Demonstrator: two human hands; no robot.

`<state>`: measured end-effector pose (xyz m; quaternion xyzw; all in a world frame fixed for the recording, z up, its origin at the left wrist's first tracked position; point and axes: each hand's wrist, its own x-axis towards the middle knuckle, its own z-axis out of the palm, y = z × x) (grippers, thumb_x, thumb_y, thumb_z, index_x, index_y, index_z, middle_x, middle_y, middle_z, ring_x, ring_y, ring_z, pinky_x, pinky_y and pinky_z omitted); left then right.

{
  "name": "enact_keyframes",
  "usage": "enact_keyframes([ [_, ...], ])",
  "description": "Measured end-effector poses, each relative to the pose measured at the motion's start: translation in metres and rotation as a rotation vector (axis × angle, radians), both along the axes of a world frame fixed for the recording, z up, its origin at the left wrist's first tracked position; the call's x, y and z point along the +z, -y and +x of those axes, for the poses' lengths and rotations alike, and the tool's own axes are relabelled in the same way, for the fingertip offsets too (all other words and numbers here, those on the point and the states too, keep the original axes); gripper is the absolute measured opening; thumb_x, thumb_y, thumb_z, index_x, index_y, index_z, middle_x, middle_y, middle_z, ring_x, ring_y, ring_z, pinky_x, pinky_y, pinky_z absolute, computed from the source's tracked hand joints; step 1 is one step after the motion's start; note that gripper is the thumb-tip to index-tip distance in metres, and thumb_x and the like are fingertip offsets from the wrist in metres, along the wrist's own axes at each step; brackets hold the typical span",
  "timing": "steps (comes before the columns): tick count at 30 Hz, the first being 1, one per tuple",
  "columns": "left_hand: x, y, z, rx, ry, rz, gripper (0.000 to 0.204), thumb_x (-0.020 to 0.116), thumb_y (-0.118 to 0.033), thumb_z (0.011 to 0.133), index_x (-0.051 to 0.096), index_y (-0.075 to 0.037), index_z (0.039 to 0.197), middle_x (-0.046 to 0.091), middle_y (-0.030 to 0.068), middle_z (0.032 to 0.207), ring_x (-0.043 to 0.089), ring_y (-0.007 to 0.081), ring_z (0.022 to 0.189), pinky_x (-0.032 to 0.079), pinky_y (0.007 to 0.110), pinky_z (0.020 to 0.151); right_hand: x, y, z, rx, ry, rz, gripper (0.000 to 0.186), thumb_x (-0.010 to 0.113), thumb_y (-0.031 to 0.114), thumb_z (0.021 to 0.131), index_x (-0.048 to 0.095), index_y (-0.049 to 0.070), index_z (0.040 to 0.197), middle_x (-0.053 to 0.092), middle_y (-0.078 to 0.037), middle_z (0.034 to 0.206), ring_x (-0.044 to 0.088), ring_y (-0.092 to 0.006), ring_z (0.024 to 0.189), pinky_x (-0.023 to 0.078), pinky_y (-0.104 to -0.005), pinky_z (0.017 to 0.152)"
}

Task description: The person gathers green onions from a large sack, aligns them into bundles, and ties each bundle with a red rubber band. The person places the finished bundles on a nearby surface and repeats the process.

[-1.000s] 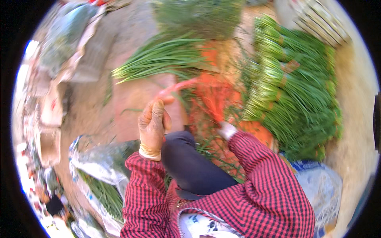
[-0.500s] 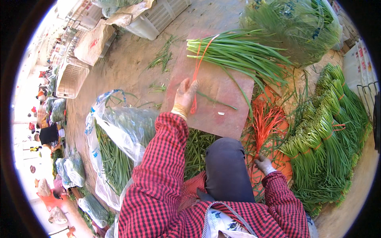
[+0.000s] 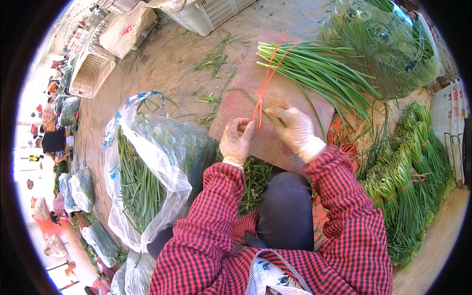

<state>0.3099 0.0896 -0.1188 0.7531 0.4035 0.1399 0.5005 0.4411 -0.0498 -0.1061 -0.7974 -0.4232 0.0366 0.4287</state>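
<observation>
Both hands over the reddish board [image 3: 246, 98], gloved. My left hand [image 3: 236, 142] has fingers curled shut around the near end of the orange tie strings [image 3: 267, 78]; my right hand [image 3: 293, 129] pinches the same strands between thumb and forefinger, just beside the left fingertips. Held that way the strings stay taut and together. They run away from my fingertips, up across the board, and cross the loose bunch of green stalks [image 3: 319, 73] lying beyond my right fingers. Strings look thin, bright orange, several strands, flaring apart at the far end. Bundled green bunches [image 3: 408, 167] lie well to the right; open plastic bag of greens [image 3: 147, 162] to the left of my left hand.
</observation>
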Motion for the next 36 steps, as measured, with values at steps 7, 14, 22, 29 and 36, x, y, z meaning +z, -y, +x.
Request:
enact_keyframes([
  [7, 0.007, -0.008, 0.012, -0.066, -0.251, 0.352, 0.024, 0.078, -0.033, 0.082, 0.07, -0.014, 0.095, 0.067, 0.0019, 0.076, 0.066, 0.0214, 0.073, 0.052, 0.036, 0.07, -0.013, -0.033, -0.004, 0.105, 0.253, -0.363, 0.011, 0.063, 0.014, 0.086, 0.071, 0.013, 0.094, 0.066, -0.014, 0.093, 0.066, -0.0362, 0.087, 0.054, -0.0478, 0.073],
  [14, 0.001, -0.008, 0.008, -0.021, -0.192, 0.329, 0.015, 0.075, -0.027, 0.083, 0.069, -0.014, 0.088, 0.066, 0.0009, 0.073, 0.065, 0.0209, 0.07, 0.052, 0.037, 0.067, -0.003, 0.04, -0.013, 0.052, 0.29, -0.443, 0.01, 0.062, 0.017, 0.086, 0.068, 0.01, 0.086, 0.066, -0.013, 0.082, 0.069, -0.034, 0.077, 0.056, -0.0473, 0.067],
  [22, -0.011, -0.005, 0.004, -0.017, -0.1, 0.329, 0.019, 0.075, -0.028, 0.083, 0.065, -0.016, 0.095, 0.068, 0.0055, 0.088, 0.067, 0.0267, 0.082, 0.053, 0.041, 0.071, 0.007, 0.069, -0.029, 0.05, 0.227, -0.484, 0.018, 0.068, 0.028, 0.088, 0.062, 0.011, 0.087, 0.063, -0.011, 0.082, 0.065, -0.0368, 0.073, 0.05, -0.0498, 0.063],
  [29, 0.051, -0.014, -0.094, -0.083, 0.241, 0.065, 0.043, 0.071, -0.016, 0.09, 0.058, -0.002, 0.129, 0.07, 0.0126, 0.11, 0.07, 0.0194, 0.094, 0.056, 0.032, 0.084, 0.041, 0.035, -0.025, 0.037, 0.074, -0.552, 0.035, 0.071, 0.02, 0.089, 0.066, 0.012, 0.122, 0.062, -0.007, 0.066, 0.062, -0.0227, 0.058, 0.048, -0.0379, 0.056],
  [36, 0.108, -0.054, -0.305, 0.304, 0.186, 0.712, 0.035, 0.077, -0.014, 0.084, 0.067, -0.008, 0.117, 0.068, 0.0111, 0.108, 0.067, 0.0231, 0.098, 0.055, 0.035, 0.085, 0.125, -0.06, -0.125, 0.623, -0.744, -0.055, 0.042, 0.066, 0.008, 0.094, 0.057, 0.002, 0.135, 0.069, -0.007, 0.107, 0.064, -0.0124, 0.095, 0.052, -0.0277, 0.083],
])
